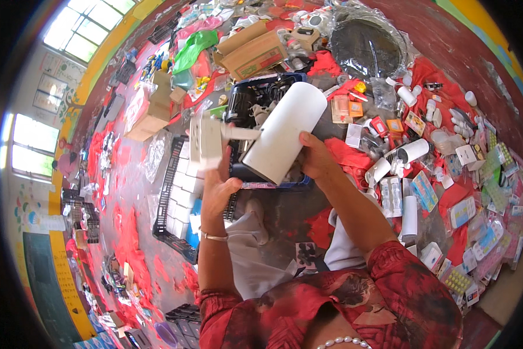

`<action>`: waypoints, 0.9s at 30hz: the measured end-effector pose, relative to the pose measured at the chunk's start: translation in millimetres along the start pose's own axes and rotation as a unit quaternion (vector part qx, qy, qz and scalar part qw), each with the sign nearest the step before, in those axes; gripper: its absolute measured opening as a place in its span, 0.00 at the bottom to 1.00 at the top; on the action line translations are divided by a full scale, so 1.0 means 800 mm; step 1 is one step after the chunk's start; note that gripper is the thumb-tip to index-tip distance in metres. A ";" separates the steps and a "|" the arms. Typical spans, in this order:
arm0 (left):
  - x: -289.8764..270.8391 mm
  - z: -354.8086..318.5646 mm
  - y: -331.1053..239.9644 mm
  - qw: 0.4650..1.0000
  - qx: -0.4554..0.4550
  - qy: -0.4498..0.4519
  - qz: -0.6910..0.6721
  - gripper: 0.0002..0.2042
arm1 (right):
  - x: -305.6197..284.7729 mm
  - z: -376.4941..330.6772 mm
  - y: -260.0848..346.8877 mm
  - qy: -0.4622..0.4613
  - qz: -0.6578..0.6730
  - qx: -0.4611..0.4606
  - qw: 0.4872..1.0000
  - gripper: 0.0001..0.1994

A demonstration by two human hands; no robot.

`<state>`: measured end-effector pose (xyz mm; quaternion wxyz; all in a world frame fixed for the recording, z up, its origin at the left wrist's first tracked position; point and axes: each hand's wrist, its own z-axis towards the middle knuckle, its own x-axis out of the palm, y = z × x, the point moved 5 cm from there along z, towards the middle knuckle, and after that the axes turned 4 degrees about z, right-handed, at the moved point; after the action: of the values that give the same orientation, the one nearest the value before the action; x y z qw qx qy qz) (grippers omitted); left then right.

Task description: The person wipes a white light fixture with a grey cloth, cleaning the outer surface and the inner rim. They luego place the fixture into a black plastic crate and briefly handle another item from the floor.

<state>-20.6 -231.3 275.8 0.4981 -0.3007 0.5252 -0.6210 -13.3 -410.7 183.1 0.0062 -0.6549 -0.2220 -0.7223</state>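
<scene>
Between my hands is a white cylinder light fitting [287, 131], tilted with its top toward the far right. A short white arm joins it to a boxy white base [205, 142]. My left hand [216, 189] is under and behind that base, gripping it, with the fingers partly hidden. My right hand [318, 156] clasps the right side of the cylinder. Just beneath the fitting stands a blue crate [293, 186] holding black items [242, 104], partly covered by the fitting.
A black crate [171, 230] of white boxes stands left of my legs. Beyond are cardboard boxes [252, 55] and a large round black tub [369, 46] in clear plastic. Packaged goods, white cylinders [413, 151] and red cloth [348, 152] litter the floor at right.
</scene>
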 end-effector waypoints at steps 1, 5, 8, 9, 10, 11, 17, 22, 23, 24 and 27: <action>0.005 0.001 0.007 0.998 -0.008 0.008 -0.057 0.51 | 0.003 0.002 -0.002 0.005 -0.021 0.007 1.000 0.29; 0.026 0.021 0.023 0.991 -0.005 0.033 -0.127 0.49 | 0.031 0.003 -0.013 0.013 -0.157 0.028 0.987 0.29; 0.003 0.001 0.066 0.962 -0.063 -0.056 -0.261 0.48 | 0.028 0.016 -0.041 -0.015 -0.242 0.085 0.966 0.31; -0.002 -0.004 0.078 0.958 -0.059 -0.065 -0.275 0.46 | 0.022 0.020 -0.048 -0.027 -0.267 0.099 0.958 0.32; -0.006 -0.011 0.091 0.946 -0.085 -0.062 -0.307 0.45 | 0.015 0.020 -0.055 -0.041 -0.291 0.112 0.949 0.33; -0.013 -0.010 0.087 0.945 -0.096 -0.056 -0.308 0.44 | 0.014 0.025 -0.061 -0.043 -0.306 0.112 0.945 0.34; -0.062 -0.028 0.087 0.925 -0.094 -0.060 -0.362 0.40 | -0.006 0.024 -0.081 -0.176 -0.171 0.201 0.948 0.25; -0.092 -0.041 0.095 0.981 -0.059 -0.073 -0.169 0.37 | -0.014 0.035 -0.010 -0.251 -0.155 0.030 0.955 0.15; -0.093 -0.043 0.093 0.986 -0.060 -0.075 -0.136 0.37 | -0.001 0.042 0.003 -0.239 -0.239 -0.047 0.940 0.18; -0.087 -0.041 0.094 0.990 -0.061 -0.072 -0.108 0.37 | 0.010 0.047 0.016 -0.227 -0.321 -0.125 0.911 0.20; -0.065 -0.032 0.088 0.979 -0.009 -0.084 -0.183 0.35 | 0.009 0.083 0.003 -0.184 -0.624 -0.187 0.736 0.24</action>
<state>-5.5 -170.4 209.6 0.4152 -0.4472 0.4233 -0.6696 48.9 -389.1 193.9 -0.6097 -0.4773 -0.4385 -0.4562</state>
